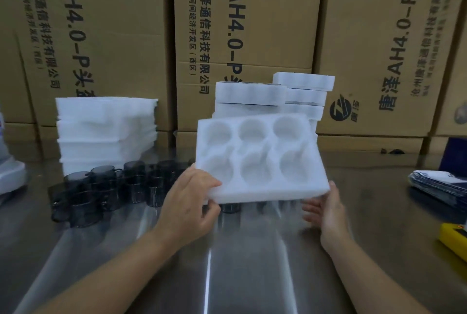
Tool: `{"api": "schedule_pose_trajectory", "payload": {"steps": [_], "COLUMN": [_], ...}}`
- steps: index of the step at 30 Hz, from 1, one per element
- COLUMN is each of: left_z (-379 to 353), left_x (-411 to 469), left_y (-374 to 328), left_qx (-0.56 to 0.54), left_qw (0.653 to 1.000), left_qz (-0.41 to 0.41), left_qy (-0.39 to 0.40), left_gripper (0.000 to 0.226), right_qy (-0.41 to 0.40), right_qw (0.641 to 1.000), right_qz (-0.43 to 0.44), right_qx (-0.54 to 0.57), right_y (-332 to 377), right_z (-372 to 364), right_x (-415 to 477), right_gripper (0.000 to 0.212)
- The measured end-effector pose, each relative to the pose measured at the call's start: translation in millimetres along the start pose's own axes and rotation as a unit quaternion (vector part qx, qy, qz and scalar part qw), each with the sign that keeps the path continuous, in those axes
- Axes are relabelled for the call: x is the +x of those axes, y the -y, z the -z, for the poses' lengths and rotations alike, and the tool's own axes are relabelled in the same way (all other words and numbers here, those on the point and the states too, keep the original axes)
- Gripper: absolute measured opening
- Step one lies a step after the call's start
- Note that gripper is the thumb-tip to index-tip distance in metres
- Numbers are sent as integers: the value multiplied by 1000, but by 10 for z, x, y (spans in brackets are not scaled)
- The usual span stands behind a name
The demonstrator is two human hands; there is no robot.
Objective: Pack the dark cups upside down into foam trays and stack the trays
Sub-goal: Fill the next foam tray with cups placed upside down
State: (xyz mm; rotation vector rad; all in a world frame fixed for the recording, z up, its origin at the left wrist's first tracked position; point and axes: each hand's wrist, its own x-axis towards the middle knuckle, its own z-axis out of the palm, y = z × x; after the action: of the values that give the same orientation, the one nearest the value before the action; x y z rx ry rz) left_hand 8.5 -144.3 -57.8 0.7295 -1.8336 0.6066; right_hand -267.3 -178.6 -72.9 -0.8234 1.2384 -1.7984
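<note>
A white foam tray (260, 157) with several round pockets, all bare, is held tilted above the steel table. My left hand (188, 206) grips its near left corner, thumb on top. My right hand (326, 208) supports the near right corner from below with fingers spread under the foam. Several dark glass cups (101, 192) with handles stand clustered on the table at the left, some stacked. Behind the tray rise two piles of packed foam trays (275, 93). A pile of unfilled foam trays (106, 129) stands at the back left.
Tall cardboard boxes (247, 22) wall off the back. A stack of printed bags (439, 187) and a yellow device (454, 240) lie at the right edge. A white machine (10, 174) sits at the far left. The table (227, 263) is shiny steel.
</note>
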Motion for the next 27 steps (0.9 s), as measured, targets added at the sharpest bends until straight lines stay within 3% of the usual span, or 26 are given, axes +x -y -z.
{"api": "schedule_pose_trajectory", "payload": {"steps": [3,5,9,12,14,18,22,24,27], "left_z": [27,51,45,22,10,0,-10,-3,83], "left_x": [-91,-103,-102,-138,-161,-168,-213,-232,-249], "left_y": [-66,-85,-98,-84,-67,-17,175,295,486], "left_qx": [-20,-29,4,14,-33,-173,-163,-93,101], "left_qw": [999,997,994,993,994,980,950,941,931], "left_qz": [-22,-27,-48,-58,-49,102,256,312,343], "left_qy": [46,68,98,105,94,2,-79,-95,-74], "left_gripper": [29,26,22,24,33,46,40,43,38], "right_qy": [105,162,197,261,281,261,273,285,302], "right_qw": [991,971,947,934,933,944,947,944,936], "right_qz": [-2,-57,-97,-136,-145,-147,-153,-166,-163], "right_qx": [88,166,235,202,174,136,67,5,-85], "right_y": [80,130,202,232,245,254,262,254,206], "right_z": [19,47,108,147,161,215,180,130,43], "right_x": [-17,-29,-41,-59,-50,0,9,-22,-98], "right_gripper": [62,76,61,52,33,18,21,23,30]}}
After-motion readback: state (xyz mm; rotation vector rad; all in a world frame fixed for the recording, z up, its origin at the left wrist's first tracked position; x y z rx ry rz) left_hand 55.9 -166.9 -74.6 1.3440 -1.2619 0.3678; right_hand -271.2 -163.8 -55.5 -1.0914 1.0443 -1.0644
